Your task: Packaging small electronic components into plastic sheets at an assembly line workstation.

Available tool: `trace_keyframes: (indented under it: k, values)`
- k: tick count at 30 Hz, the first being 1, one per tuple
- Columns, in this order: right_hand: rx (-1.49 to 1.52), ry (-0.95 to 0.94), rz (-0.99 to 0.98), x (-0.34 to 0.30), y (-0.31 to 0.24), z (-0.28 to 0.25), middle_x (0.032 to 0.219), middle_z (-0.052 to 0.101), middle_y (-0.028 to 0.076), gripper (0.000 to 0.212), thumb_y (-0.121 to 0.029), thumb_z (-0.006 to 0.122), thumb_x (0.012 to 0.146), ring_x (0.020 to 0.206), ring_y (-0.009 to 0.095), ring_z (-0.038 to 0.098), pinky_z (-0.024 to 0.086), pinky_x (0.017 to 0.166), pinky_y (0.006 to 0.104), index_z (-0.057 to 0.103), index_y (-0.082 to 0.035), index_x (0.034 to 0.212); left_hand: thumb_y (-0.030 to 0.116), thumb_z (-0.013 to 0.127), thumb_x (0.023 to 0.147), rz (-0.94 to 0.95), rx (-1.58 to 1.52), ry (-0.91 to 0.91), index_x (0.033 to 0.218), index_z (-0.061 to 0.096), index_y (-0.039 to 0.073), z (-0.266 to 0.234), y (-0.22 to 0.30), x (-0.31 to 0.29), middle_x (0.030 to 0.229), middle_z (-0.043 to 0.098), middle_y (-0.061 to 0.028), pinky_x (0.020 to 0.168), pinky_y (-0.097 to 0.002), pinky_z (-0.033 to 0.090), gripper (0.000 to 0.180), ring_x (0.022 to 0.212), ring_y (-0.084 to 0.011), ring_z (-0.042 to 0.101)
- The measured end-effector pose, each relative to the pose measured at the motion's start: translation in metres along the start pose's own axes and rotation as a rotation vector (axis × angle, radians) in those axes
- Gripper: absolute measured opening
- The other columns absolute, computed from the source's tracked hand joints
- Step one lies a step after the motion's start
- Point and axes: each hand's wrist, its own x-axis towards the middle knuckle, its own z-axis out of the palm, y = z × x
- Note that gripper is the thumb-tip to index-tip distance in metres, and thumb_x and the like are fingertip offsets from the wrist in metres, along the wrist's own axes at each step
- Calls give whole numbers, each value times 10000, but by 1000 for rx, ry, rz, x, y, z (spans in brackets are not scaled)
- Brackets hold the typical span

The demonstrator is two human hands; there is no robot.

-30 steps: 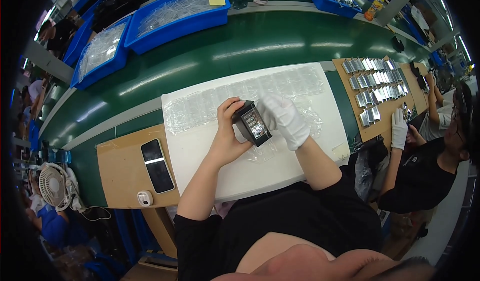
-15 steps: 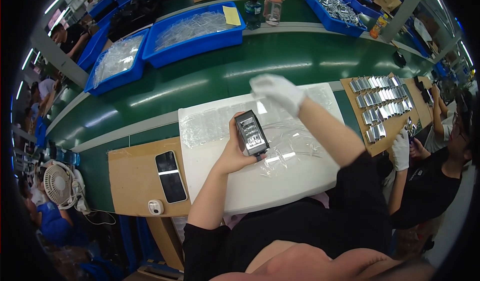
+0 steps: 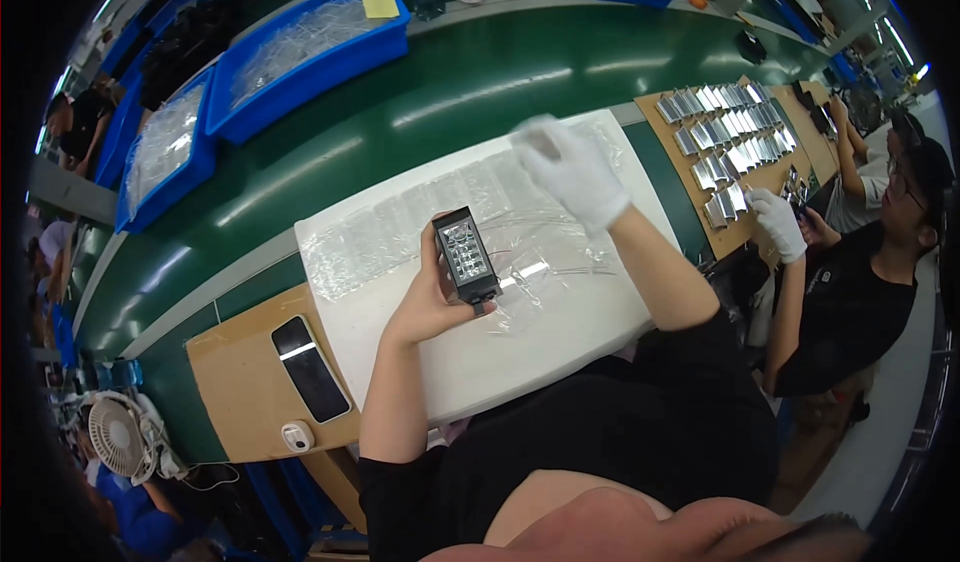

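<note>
My bare left hand (image 3: 425, 307) is wrapped round a black boxy LED lamp unit (image 3: 466, 253), its panel of shiny reflector cells facing up. It is held above a white foam-like pad (image 3: 520, 367). To its right, over the pad's far part, my right hand (image 3: 578, 177) hangs in a white glove; its fingers are smeared by motion. Nothing can be made out in them. Flat clear plastic film pieces (image 3: 350, 257) lie along the pad's far side. Loose crinkled film (image 3: 525, 307) spreads beside and beneath the lamp unit.
A phone (image 3: 312, 369) and a small white case (image 3: 297, 436) lie on cardboard at left. Blue bins (image 3: 310, 87) of clear parts stand beyond the green bench. On the right, metal pieces (image 3: 725, 127) line a board; a co-worker's gloved hand (image 3: 776, 224) is near them.
The view has shifted and turned. My right hand has moved nearer over the pad, its fingers still blurred. The left hand keeps hold of the lamp unit, now turned more face-up.
</note>
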Motion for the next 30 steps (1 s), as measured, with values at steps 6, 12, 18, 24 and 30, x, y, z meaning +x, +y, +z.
trace_keyframes:
  k: [6, 12, 18, 24, 30]
  values:
    - [-430, -207, 140, -102, 34, -4, 922, 679, 124, 250, -170, 649, 912, 795, 253, 632, 527, 755, 331, 671, -34, 1121, -56, 838, 624, -87, 63, -44, 1582, 149, 212, 8, 12, 9, 1389, 521, -213, 966, -448, 534, 1210, 1140, -340, 624]
    - [-858, -210, -7, -114, 26, 17, 1014, 673, 167, 226, -128, 647, 896, 893, 326, 646, 530, 800, 341, 664, -47, 1106, 49, 908, 604, -38, 189, -51, 1576, 159, 185, 6, 0, 5, 1418, 513, -183, 983, -444, 502, 1235, 1204, -363, 591]
    - [-780, -110, -106, -109, 43, 5, 988, 670, 153, 226, -116, 656, 894, 865, 292, 640, 528, 801, 326, 663, -42, 1107, -66, 837, 588, -20, 232, -17, 1537, 250, 220, 12, 9, 8, 1366, 543, -173, 926, -449, 549, 1152, 1107, -319, 620]
    - [-304, -200, 244, -108, 41, -26, 929, 686, 118, 226, -121, 669, 915, 808, 220, 643, 531, 763, 296, 678, -7, 1111, -67, 842, 579, -2, 244, -5, 1535, 249, 217, 12, 4, 7, 1352, 552, -172, 930, -449, 547, 1160, 1105, -324, 623]
    - [336, 15, 675, -90, 29, -50, 977, 726, 99, 177, -112, 682, 942, 787, 154, 672, 570, 768, 260, 714, 23, 1051, -70, 843, 584, -28, 240, -20, 1533, 253, 208, 12, 2, 5, 1374, 522, -163, 940, -457, 550, 1152, 1129, -337, 614]
